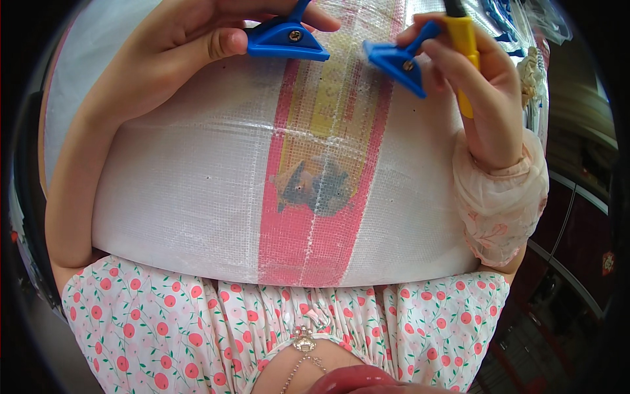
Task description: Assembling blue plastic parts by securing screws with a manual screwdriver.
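Observation:
At the top of the view, my left hand (187, 49) is closed on a blue plastic piece (279, 44), triangular with a flat lower edge and a stem pointing up. A small screw head shows in its middle. My thumb presses its left end while a finger passes behind the stem. Across from it, my right hand (489, 82) pinches a similar blue plastic piece (397, 64), tilted, also with a screw in it. A yellow screwdriver (461, 39) with a black end is tucked upright in the same hand. The two blue pieces are apart.
A white woven plastic sheet (184, 197) with a pink and yellow printed band covers the table. Clear bags (538, 23) and blue parts (502, 20) lie at the far right corner. A crumpled pale item (530, 75) sits at the right edge.

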Action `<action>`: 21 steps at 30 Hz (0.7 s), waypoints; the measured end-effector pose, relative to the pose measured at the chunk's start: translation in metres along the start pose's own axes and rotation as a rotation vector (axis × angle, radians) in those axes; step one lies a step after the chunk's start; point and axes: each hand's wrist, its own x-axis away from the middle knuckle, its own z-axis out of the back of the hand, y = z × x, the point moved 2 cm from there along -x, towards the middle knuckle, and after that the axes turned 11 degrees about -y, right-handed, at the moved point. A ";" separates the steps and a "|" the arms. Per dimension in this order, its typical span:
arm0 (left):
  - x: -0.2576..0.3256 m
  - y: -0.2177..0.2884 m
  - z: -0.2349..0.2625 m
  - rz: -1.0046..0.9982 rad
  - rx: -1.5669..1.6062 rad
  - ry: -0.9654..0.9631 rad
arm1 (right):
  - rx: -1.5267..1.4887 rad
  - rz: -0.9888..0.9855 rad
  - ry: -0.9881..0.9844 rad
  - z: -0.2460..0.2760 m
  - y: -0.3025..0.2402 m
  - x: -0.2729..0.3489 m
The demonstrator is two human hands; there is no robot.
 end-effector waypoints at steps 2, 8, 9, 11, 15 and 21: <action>-0.002 0.002 0.001 -0.043 -0.042 -0.014 | 0.143 0.178 0.119 0.005 -0.005 0.003; -0.001 0.006 -0.001 0.027 -0.084 -0.040 | 0.521 0.386 0.326 0.011 -0.009 -0.004; -0.001 0.006 -0.003 0.019 -0.084 -0.035 | 0.583 0.413 0.316 0.014 -0.009 -0.004; 0.000 0.000 -0.006 0.010 -0.053 -0.009 | 0.671 0.365 0.311 0.016 -0.014 -0.005; 0.001 -0.001 -0.004 0.019 -0.025 -0.022 | 0.802 0.372 0.339 0.036 -0.005 -0.006; -0.002 -0.005 -0.005 -0.125 -0.118 -0.081 | 1.218 0.317 0.234 0.064 0.003 0.003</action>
